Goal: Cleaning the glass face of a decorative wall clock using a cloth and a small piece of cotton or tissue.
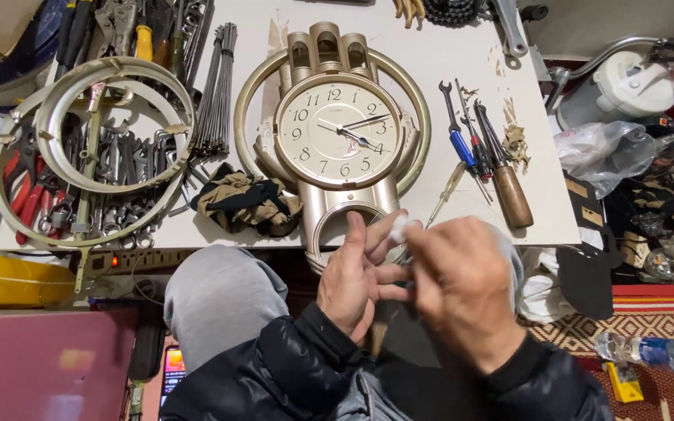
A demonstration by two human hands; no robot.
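Bright even light, motion-blurred hands

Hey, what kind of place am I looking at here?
Probably a small repair workshop: a gold wall clock lies on a white table beside screwdrivers and a heap of wrenches.

The wall clock has a glossy champagne-gold plastic-looking case and a smooth cream dial under clear glazing. Beside it lie a crumpled cloth rag, a screwdriver with a polished wooden handle, and dull grey metal rods. The worktop is matt white, scuffed.
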